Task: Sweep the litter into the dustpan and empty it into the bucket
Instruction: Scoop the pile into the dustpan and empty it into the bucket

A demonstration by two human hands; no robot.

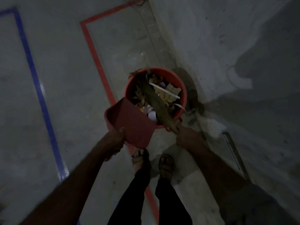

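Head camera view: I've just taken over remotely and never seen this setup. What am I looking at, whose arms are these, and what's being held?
There is no machine here. A person wears one wide-angle camera on the head, looking down, so the arms and sandalled feet are their own. The left hand grips a red dustpan, tilted with its open edge over a red bucket standing on the grey floor. The right hand grips a broom whose bristle end lies across the bucket's mouth. The bucket already holds litter: paper scraps and dry leaves. Red tape and blue tape mark lines on the floor. The picture is dark and blurred, so I cannot tell whether the dustpan is already empty.
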